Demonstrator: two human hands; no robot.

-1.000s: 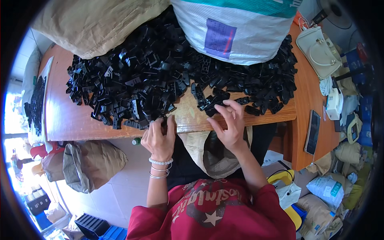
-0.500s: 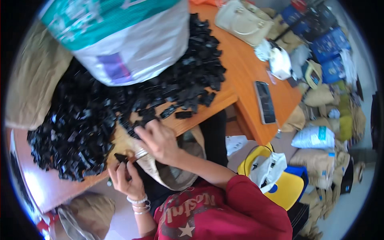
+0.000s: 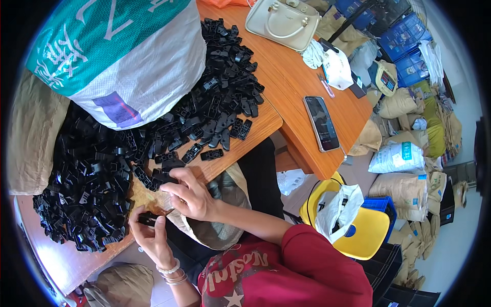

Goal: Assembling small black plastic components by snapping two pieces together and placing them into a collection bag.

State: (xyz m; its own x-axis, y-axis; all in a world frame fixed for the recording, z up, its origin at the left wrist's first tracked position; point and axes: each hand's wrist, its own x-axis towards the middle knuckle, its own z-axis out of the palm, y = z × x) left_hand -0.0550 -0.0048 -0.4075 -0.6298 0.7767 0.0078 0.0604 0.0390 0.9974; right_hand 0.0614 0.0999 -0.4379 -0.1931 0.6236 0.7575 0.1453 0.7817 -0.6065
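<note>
A heap of small black plastic parts (image 3: 97, 179) covers much of the wooden table. My left hand (image 3: 155, 240) is at the table's near edge, with one black plastic part (image 3: 148, 219) held between thumb and fingers. Just to its right, my right hand (image 3: 192, 197) reaches over the edge, palm down, fingers bent and apart. Its fingertips are beside a few loose parts at the heap's near side, and I see nothing held in them. Below my right forearm, an open beige sack (image 3: 238, 187) with a grey inside hangs at the table edge.
A big white and green woven sack (image 3: 148, 77) stands on the heap, a brown paper sack (image 3: 33, 138) left of it. On the right are a phone (image 3: 322, 124), a cream handbag (image 3: 283, 23) and a pink-handled tool (image 3: 326, 86). A yellow stool (image 3: 371, 238) and piled sacks (image 3: 401, 192) stand beyond.
The view has shifted, so the table and sacks sit differently in the picture. My right hand's fingers have drawn slightly back from the loose parts. My left hand still holds a black part.
</note>
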